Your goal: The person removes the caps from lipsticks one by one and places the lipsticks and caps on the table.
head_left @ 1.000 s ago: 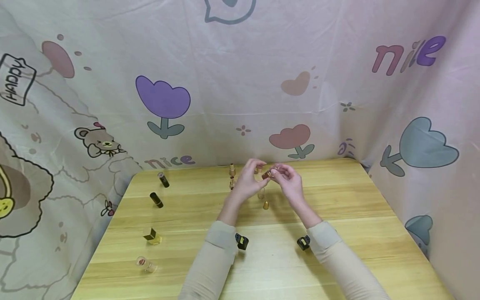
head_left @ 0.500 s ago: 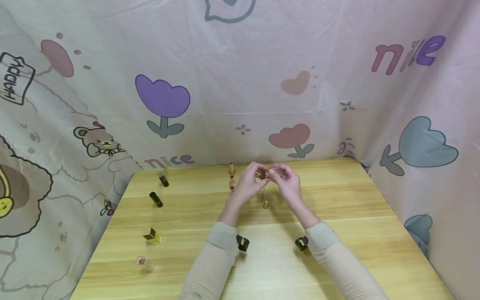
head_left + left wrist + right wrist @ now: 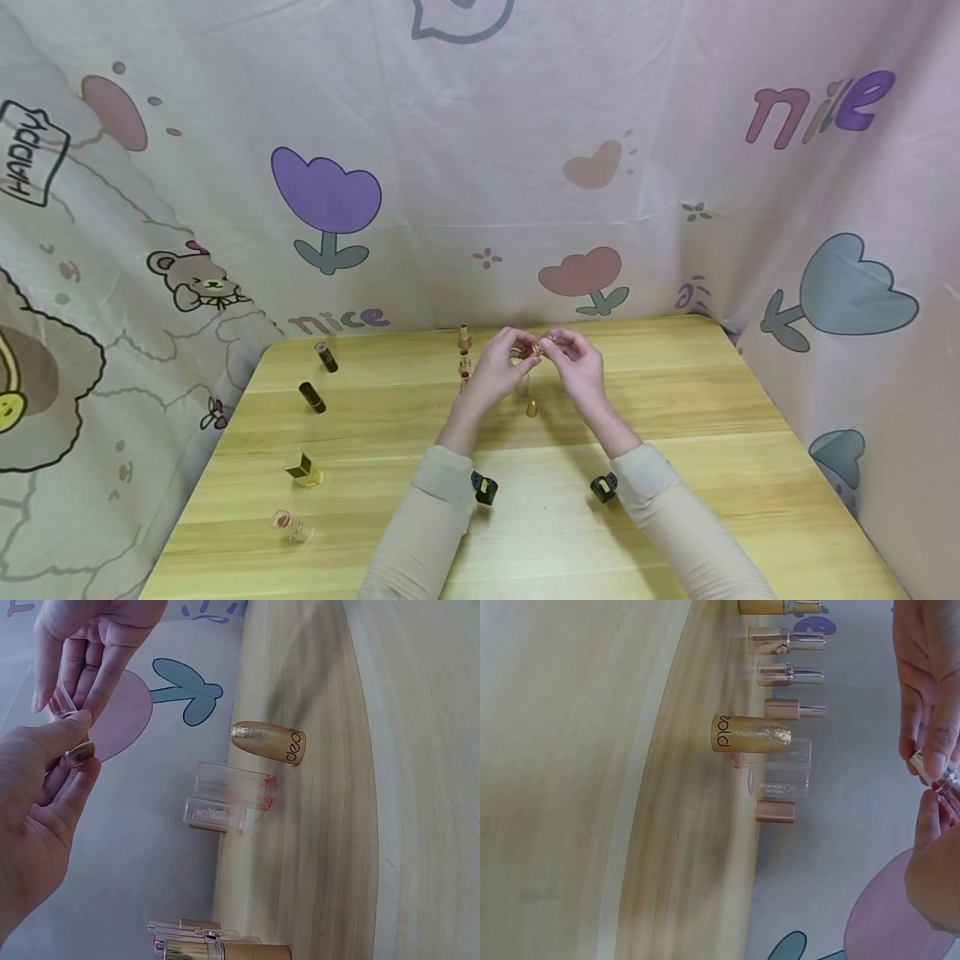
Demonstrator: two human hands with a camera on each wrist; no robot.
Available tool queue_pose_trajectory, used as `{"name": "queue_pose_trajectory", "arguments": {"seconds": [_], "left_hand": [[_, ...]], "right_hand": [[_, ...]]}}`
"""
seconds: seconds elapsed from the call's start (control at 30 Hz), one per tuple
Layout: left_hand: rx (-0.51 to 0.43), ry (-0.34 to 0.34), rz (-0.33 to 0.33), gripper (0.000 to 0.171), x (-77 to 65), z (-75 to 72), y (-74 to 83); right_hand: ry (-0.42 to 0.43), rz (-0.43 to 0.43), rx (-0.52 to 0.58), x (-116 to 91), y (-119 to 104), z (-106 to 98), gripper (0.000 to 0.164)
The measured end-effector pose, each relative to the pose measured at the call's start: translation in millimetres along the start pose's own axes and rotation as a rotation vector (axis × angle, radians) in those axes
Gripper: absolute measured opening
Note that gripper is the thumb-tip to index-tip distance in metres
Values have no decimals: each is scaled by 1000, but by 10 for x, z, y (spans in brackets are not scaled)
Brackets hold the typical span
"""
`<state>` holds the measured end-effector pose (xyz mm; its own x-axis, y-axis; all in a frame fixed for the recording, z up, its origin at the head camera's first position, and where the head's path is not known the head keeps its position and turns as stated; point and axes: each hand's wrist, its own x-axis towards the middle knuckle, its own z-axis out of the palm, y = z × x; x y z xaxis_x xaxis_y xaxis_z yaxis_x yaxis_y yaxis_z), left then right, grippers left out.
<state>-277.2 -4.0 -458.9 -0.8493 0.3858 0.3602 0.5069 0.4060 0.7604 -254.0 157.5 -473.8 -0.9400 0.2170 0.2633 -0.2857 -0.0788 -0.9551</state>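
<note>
Near the back of the table both hands meet over a small lipstick tube point(image 3: 80, 754). My left hand point(image 3: 498, 367) pinches its rose-gold end between thumb and fingers. My right hand point(image 3: 576, 367) grips the clear cap point(image 3: 60, 705) at the other end, its fingertips against the left thumb. Fingers hide much of the tube. Below the hands stand a gold bullet-shaped cap point(image 3: 532, 408) with dark lettering and clear caps point(image 3: 234, 784). A small rose-gold piece point(image 3: 775, 811) stands beside them in the right wrist view.
Left of the left hand runs a row of uncapped lipsticks point(image 3: 464, 340). Along the table's left side are two black tubes point(image 3: 312, 398), a gold square-capped tube point(image 3: 303, 470) and a clear tube point(image 3: 291, 527). A printed cloth point(image 3: 450, 167) hangs behind the table.
The left fingers have drawn in closer round the lipstick tube, and the hands have come slightly together. The brown tube side showing earlier is now mostly covered. The things on the table stay put.
</note>
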Motion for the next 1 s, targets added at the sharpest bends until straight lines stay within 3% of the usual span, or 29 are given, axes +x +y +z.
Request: {"name": "queue_pose_trajectory", "arguments": {"seconds": [0.43,0.53,0.7,0.83,1.0], "left_hand": [[-3,-26,-38,30,-6,-23,53],[-3,-33,-62,27,-28,-43,40],[-84,4,-91,27,-116,-86,-57],[-117,51,-66,29,-171,-124,-121],[-133,59,-73,31,-215,-137,-148]], "right_hand": [[25,67,11,-30,-38,0,33],[47,86,75,-2,-77,-47,35],[142,-9,159,102,-160,-224,34],[113,-47,118,119,-190,-318,33],[85,-46,106,56,-195,-313,33]]}}
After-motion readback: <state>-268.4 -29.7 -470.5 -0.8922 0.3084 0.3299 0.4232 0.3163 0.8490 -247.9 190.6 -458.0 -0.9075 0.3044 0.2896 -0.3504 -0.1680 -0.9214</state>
